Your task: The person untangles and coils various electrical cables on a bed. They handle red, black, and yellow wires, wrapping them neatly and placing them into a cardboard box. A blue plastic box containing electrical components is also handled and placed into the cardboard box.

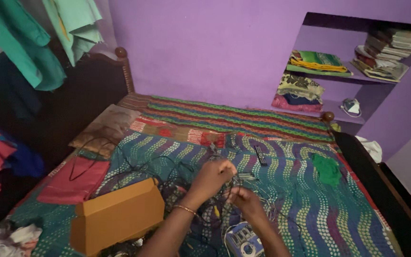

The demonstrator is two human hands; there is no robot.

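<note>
A home bedroom is seen here. The view is filled by a bed (243,123) spread with striped and wavy patterned covers, and its dark wooden headboard (84,93) is set at its left end. Clothes (29,43) are hung above that headboard. Purple walls are seen behind the bed, and a wall niche (357,76) beyond its far right corner is stacked with folded cloth (317,62) and books (386,52).

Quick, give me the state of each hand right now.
Left hand: closed, fingers pinching the tangled black cables above the bedspread.
Right hand: closed around part of the same cable tangle.
</note>
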